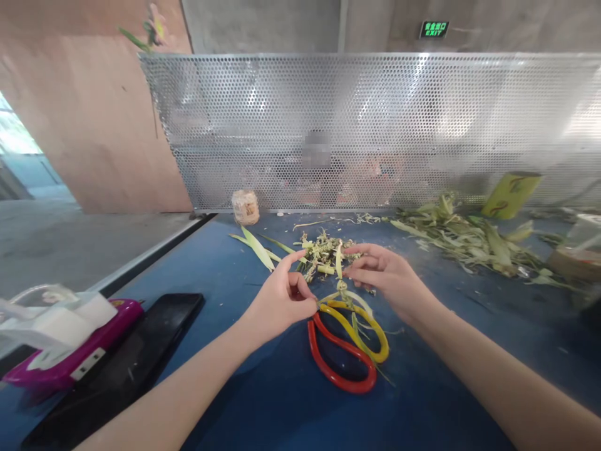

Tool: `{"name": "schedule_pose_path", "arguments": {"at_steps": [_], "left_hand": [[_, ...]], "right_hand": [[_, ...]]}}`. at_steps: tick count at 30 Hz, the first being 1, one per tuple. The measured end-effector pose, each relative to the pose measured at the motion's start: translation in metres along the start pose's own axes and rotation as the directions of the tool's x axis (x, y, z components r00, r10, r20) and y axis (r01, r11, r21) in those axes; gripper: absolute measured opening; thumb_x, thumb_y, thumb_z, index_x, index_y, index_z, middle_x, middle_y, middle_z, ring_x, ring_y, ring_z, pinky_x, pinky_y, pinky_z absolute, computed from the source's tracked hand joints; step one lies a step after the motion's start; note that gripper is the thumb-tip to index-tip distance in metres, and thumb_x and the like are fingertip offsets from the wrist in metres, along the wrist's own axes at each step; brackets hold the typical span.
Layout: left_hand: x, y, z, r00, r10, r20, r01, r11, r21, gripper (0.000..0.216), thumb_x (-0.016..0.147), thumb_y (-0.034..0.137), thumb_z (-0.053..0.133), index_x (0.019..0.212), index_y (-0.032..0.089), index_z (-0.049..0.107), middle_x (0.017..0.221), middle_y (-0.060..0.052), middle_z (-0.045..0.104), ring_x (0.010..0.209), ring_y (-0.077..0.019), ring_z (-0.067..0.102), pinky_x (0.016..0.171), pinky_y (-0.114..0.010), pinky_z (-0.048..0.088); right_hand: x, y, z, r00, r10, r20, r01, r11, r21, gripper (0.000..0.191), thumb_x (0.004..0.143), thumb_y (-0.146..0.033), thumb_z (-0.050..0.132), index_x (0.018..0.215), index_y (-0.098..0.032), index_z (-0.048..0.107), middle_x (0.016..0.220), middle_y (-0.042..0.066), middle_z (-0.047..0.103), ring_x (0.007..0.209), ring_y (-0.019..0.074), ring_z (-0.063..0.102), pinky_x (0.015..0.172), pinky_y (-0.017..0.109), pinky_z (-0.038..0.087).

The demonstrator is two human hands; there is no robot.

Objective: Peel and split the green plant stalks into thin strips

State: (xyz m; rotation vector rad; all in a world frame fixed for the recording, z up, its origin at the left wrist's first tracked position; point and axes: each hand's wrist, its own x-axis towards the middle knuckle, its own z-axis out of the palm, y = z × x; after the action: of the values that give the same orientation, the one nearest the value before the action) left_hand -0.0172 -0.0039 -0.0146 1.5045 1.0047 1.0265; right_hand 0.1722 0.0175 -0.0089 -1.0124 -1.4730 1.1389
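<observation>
My left hand (284, 297) is closed in a pinch, thumb pressed to the fingers and index finger raised. Its tips meet at a pale strand beside the scissors; what exactly lies in them is too small to make out. My right hand (382, 275) is open, its curved fingers apart, close to a narrow pale-green husk strip (339, 260). Below that strip is a small knotted bit of husk (342, 285). Scissors with one red and one yellow handle (345, 383) lie under and between my hands, their blades hidden. Dried plant scraps (323, 250) are heaped just beyond.
Long green leaves (257, 247) and a whitish roll (245, 207) lie at the back left of the blue table (263, 407). More husks (488, 244) pile up right. A phone (122, 357) and purple power strip (113, 329) occupy the left. Behind stands a perforated metal screen (282, 94).
</observation>
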Motion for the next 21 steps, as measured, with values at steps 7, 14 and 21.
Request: {"name": "schedule_pose_path", "arguments": {"at_steps": [7, 14, 21], "left_hand": [[-0.004, 0.004, 0.005, 0.992, 0.01, 0.124, 0.016, 0.978, -0.206, 0.085, 0.056, 0.001, 0.056, 0.131, 0.017, 0.019, 0.056, 0.009, 0.048, 0.052, -0.0076, 0.047, 0.054, -0.023, 0.038], [-0.005, -0.001, 0.009, 0.974, 0.053, 0.218, 0.023, 0.944, -0.33, 0.079, 0.054, -0.001, 0.056, 0.126, 0.021, 0.031, 0.056, 0.008, 0.046, 0.051, -0.0076, 0.049, 0.05, -0.022, 0.037], [-0.004, -0.001, 0.007, 0.969, 0.065, 0.238, 0.022, 0.937, -0.349, 0.073, 0.057, 0.0, 0.059, 0.123, 0.019, 0.034, 0.057, 0.008, 0.048, 0.049, -0.0077, 0.05, 0.049, -0.022, 0.038]], "right_hand": [[-0.001, 0.001, 0.005, 1.0, -0.028, 0.012, 0.029, 0.999, -0.046, 0.023, 0.059, -0.015, 0.063, 0.07, -0.017, 0.043, 0.056, -0.006, 0.053, 0.049, 0.0065, 0.05, 0.049, 0.02, 0.041], [-0.007, -0.003, 0.01, 0.992, -0.126, 0.02, 0.127, 0.974, -0.186, 0.021, 0.061, -0.012, 0.058, 0.065, -0.018, 0.038, 0.058, -0.006, 0.05, 0.055, 0.0078, 0.052, 0.057, 0.024, 0.045], [-0.005, -0.003, 0.009, 0.988, -0.153, 0.004, 0.151, 0.975, -0.165, 0.021, 0.062, -0.012, 0.058, 0.065, -0.018, 0.038, 0.06, -0.006, 0.05, 0.056, 0.0071, 0.052, 0.058, 0.023, 0.045]]}}
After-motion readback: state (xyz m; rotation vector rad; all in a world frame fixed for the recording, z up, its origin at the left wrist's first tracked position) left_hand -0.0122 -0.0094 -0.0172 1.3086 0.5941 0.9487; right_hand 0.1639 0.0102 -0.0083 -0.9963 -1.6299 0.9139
